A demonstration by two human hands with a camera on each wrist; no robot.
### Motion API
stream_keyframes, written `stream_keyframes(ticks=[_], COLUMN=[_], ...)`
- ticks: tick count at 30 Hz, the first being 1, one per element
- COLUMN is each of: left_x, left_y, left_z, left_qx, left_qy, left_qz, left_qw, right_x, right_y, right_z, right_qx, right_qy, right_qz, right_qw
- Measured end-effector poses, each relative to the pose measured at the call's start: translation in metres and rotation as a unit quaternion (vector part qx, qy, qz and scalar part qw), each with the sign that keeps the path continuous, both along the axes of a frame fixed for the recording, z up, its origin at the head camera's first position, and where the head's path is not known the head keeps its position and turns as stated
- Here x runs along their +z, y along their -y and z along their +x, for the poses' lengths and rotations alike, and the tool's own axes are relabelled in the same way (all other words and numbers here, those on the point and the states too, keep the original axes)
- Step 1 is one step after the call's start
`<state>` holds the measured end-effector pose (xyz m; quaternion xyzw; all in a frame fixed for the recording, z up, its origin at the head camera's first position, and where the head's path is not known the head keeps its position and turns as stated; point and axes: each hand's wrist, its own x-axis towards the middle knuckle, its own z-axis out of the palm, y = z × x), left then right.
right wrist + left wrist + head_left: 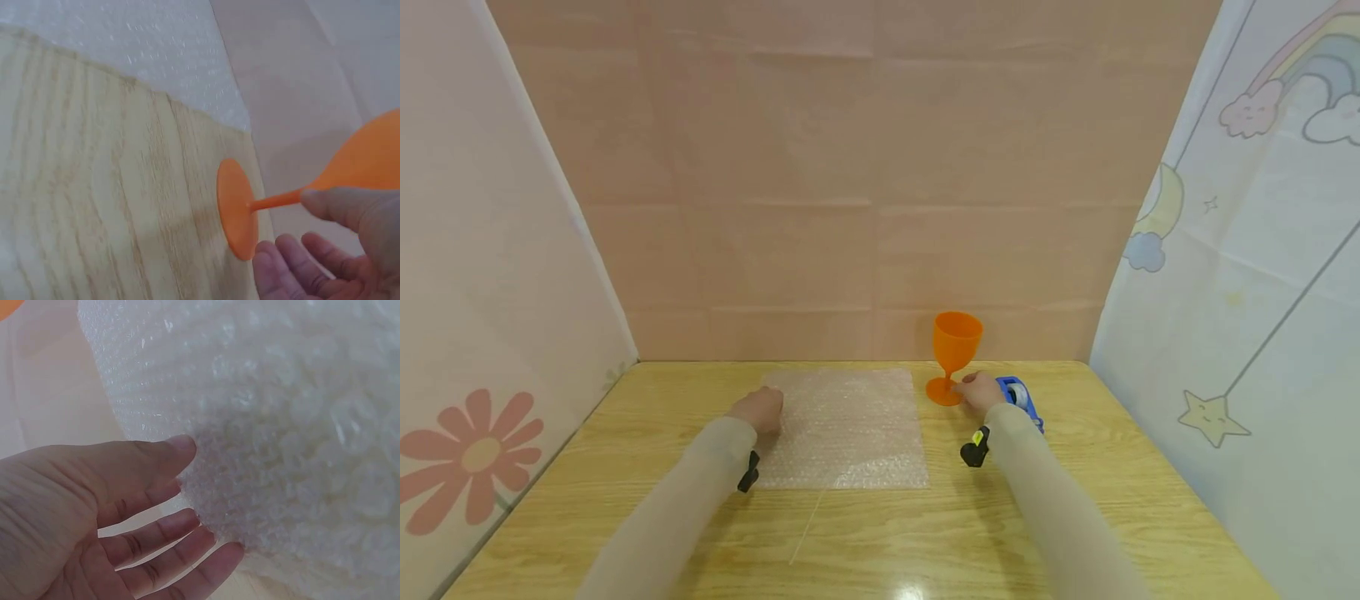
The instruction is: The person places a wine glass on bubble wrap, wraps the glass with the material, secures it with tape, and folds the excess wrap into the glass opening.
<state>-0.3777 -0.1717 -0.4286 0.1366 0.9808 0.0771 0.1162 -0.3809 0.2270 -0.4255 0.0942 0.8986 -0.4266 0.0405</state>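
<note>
A sheet of clear bubble wrap (850,429) lies flat on the table. At its left edge is my left hand (762,410); in the left wrist view the thumb (182,449) and loosely bent fingers meet the edge without a visible pinch. An orange goblet (957,342) stands upright just beyond the right far corner of the sheet. My right hand (981,392) is beside its stem. The right wrist view has the thumb against or very near the stem (278,200), with the other fingers spread apart from it, near the base (237,209).
A blue tape dispenser (1026,404) with a roll of tape sits just right of my right hand, partly behind the wrist. A thin pale strip (807,529) lies on the wooden table (865,542) in front of the sheet. A pinkish backdrop (872,167) rises behind.
</note>
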Motion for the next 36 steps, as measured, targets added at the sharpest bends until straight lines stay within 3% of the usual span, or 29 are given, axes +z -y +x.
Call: stream_keyframes(ticks=[8,22,28,36], left_x=[-0.001,0.007,0.004,0.003], left_y=[0.001,-0.003,-0.003,-0.003], left_z=[0.0,0.005,0.002,0.001], left_qx=[0.003,0.003,0.0,0.001], left_qy=[0.005,0.01,0.007,0.008], left_qz=[-0.001,-0.009,-0.014,-0.022], left_qw=[1.0,0.9999,0.9999,0.9997], right_x=[-0.02,-0.029,-0.032,-0.032], right_y=[0.001,0.006,0.008,0.007], right_z=[-0.02,-0.033,-0.034,-0.036], right_qx=[-0.011,-0.022,-0.043,-0.04], right_qy=[-0.052,-0.062,-0.055,-0.058], right_qz=[-0.095,-0.093,-0.113,-0.086], right_qw=[0.994,0.9935,0.9912,0.9938])
